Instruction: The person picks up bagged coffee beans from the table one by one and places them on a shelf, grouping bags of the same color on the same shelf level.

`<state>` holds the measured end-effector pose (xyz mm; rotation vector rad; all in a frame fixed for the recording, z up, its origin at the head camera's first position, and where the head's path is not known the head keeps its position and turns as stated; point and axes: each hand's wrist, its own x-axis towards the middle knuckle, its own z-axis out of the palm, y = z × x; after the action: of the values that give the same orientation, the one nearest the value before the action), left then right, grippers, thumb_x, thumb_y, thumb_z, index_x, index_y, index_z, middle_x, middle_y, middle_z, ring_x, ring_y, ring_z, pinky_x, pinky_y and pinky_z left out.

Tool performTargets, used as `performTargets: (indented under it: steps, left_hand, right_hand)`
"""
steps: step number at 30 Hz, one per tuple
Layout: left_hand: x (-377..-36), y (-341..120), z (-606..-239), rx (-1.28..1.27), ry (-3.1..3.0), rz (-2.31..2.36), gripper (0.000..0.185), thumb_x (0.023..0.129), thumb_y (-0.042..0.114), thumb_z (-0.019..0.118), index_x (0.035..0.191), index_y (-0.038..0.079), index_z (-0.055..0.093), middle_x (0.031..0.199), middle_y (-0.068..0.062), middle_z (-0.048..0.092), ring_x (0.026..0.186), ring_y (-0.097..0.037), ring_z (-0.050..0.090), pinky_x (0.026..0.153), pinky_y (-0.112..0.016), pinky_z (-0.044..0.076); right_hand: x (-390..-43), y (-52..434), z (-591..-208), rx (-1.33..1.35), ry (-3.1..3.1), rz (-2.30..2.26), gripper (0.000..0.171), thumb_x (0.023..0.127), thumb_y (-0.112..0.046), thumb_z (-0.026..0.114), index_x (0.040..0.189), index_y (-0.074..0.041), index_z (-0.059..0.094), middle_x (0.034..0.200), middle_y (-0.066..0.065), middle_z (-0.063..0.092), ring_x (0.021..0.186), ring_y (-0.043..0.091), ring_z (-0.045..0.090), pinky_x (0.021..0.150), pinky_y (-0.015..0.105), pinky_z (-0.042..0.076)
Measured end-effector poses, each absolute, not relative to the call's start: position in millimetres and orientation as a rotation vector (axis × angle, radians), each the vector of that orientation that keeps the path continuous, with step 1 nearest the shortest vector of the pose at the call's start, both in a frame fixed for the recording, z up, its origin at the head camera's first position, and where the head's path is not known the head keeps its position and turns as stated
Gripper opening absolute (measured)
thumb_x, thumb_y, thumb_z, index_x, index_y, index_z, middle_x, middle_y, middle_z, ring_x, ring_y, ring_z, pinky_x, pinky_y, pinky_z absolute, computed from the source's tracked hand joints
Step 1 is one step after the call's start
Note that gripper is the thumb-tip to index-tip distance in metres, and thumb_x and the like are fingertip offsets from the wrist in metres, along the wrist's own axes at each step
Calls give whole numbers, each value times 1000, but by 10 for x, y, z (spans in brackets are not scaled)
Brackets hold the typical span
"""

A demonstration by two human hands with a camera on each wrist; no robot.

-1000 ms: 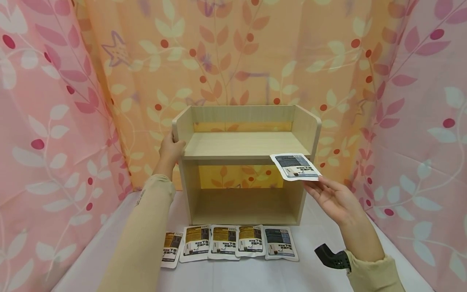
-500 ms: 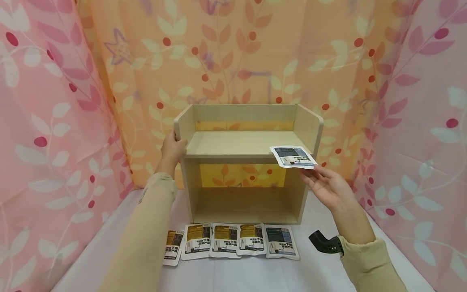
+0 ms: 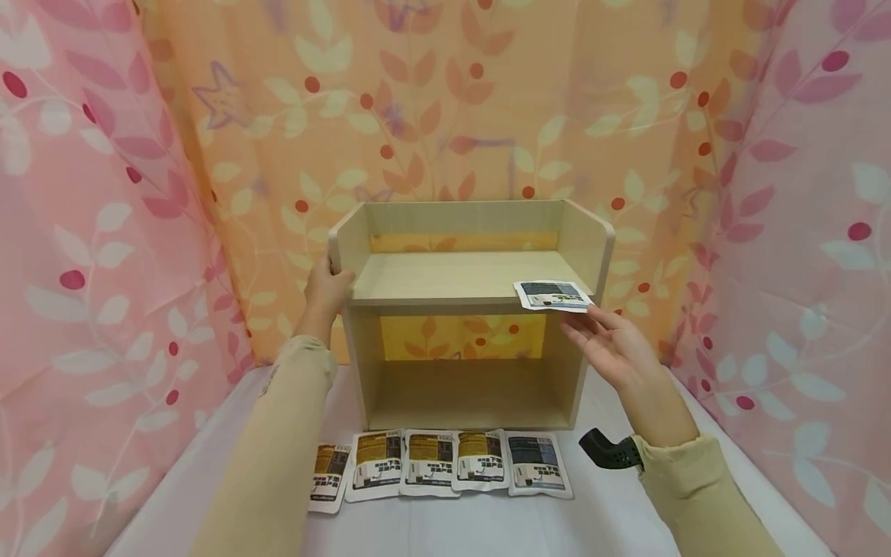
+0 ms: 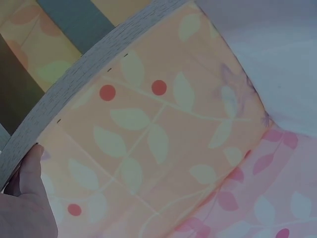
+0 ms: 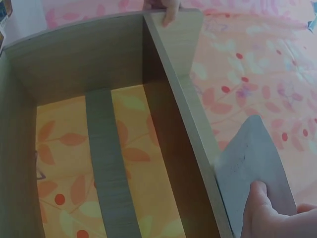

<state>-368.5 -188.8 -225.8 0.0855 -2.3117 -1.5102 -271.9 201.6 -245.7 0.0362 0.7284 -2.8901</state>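
Packet (image 3: 553,295) now overhangs shelf (image 3: 459,278) front edge.

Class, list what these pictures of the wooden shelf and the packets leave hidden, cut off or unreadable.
- Head view: print on the packet on the shelf too small to read.
- Head view: leftmost table packet partly behind the left sleeve.
- Left wrist view: left hand cut by the frame edge.
- Right wrist view: right hand cut off; packet's printed face turned away.
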Motion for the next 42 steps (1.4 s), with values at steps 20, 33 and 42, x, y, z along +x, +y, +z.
performTargets:
  steps: [20,33,42]
  left_hand:
    - [-3662,-1897,-2262,103,-2320,-1518,56,91,11,46,147,10,40,139,-19,50,128,-35,44,107,-49,35]
    - [-3644,-1893,-2291,101,-2321,-1514,52,93,11,47,145,11,42,139,-19,50,127,-36,44,106,-50,35]
    - [-3664,-1916,-2284,97,-2307,-1501,54,90,12,46,143,7,43,136,-20,52,124,-35,46,105,-48,37]
  right_hand:
    - [-2881,1864,-2377,240,971,-2884,23,100,-6,49,120,-11,40,102,4,48,93,14,47,75,23,48]
    - [-3018,1883,-2374,268,920,-2899,13,98,-1,50,109,-5,45,89,9,54,78,19,58,74,25,54]
    - [-3084,1918,-2360,283,828,-2927,45,97,3,47,139,-10,37,89,15,58,74,27,65,97,30,44]
